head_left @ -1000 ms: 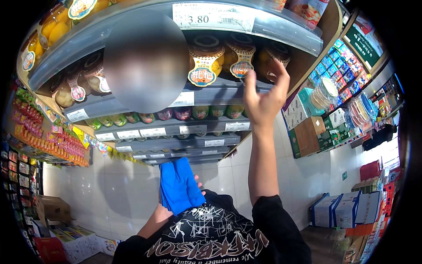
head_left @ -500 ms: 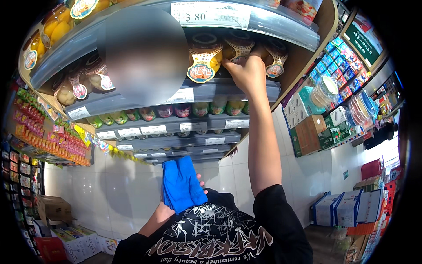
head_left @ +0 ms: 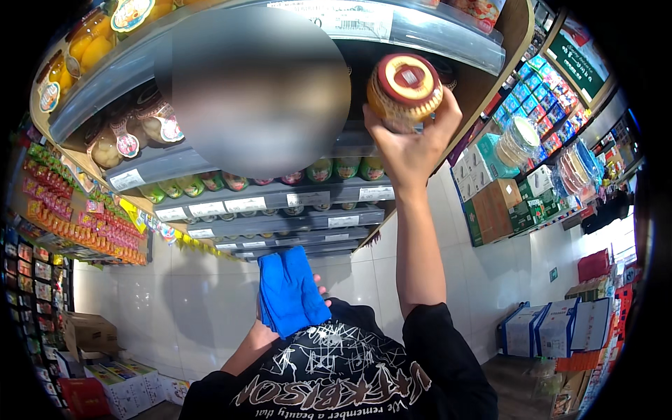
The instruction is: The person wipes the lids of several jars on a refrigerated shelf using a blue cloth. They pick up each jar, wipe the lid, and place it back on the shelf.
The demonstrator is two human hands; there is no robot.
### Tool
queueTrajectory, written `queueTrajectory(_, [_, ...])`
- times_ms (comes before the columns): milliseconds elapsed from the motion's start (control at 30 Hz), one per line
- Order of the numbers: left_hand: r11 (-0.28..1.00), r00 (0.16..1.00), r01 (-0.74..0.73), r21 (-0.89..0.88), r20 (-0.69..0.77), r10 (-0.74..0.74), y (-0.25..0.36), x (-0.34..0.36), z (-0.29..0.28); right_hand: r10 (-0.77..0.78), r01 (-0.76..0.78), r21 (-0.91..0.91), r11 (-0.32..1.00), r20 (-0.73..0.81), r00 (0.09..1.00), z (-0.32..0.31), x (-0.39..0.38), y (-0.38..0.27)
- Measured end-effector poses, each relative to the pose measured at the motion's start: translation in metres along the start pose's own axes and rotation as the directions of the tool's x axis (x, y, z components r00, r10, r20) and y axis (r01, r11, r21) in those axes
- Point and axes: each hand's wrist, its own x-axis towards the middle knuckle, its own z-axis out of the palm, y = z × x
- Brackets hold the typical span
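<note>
Jar (head_left: 404, 89) of yellow fruit with a red-and-cream lid sits in our right hand (head_left: 409, 143), raised overhead just in front of the upper shelf (head_left: 427, 28) and tilted so the lid faces us. Our fingers (head_left: 448, 115) wrap the jar's sides and the palm lies under it; the grip is closed around the glass. The right forearm runs straight up from the black printed shirt (head_left: 343, 378) at the lower edge.

Our left hand (head_left: 269, 329) is low, near the chest, closed on a folded blue cloth (head_left: 288, 290). The cloth hangs upright in front of the lower shelves and hides most of the hand, so we cannot tell how the fingers lie beneath it.

Noted around the hands: more jars of fruit (head_left: 133, 136) stand on the shelf to the left of a blurred patch. Small green and red cups (head_left: 343, 168) line the shelf below, just left of the raised wrist. Price tags (head_left: 224, 207) run along the shelf edges. Cardboard boxes (head_left: 500, 203) and stacked packets fill the racks well to the right. Rows of small packets (head_left: 63, 217) hang at far left. White floor tiles (head_left: 182, 308) show beneath.
</note>
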Motion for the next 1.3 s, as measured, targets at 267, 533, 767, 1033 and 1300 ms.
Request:
queueTrajectory(267, [0.966, 0.966, -0.244, 0.085, 0.113, 0.234, 0.023, 0.022, 0.05, -0.042, -0.021, 0.299, 0.954, 0.203, 0.978, -0.069, -0.07, -0.021])
queueTrajectory(533, [0.689, 0.877, -0.477, 0.545, 0.343, 0.336, 0.039, 0.043, 0.137, 0.131, -0.551, 0.497, 0.671, 0.651, 0.748, -0.107, -0.127, -0.049])
queueTrajectory(767, [-0.637, 0.708, -0.657, 0.403, 0.62, -0.339, 0.035, 0.045, 0.211, 0.069, -0.898, 0.313, 0.311, 0.934, 0.349, -0.125, -0.151, -0.053])
queueTrajectory(1033, [-0.254, 0.789, -0.615, 0.747, 0.579, -0.205, 0.048, 0.055, 0.18, 0.249, -0.867, 0.313, 0.388, 0.87, 0.425, -0.13, -0.148, -0.073])
queueTrajectory(1300, [0.733, 0.941, -0.327, 0.597, 0.278, 0.193, 0.038, 0.044, 0.144, 0.093, -0.482, 0.44, 0.758, 0.658, 0.747, -0.112, -0.155, -0.073])
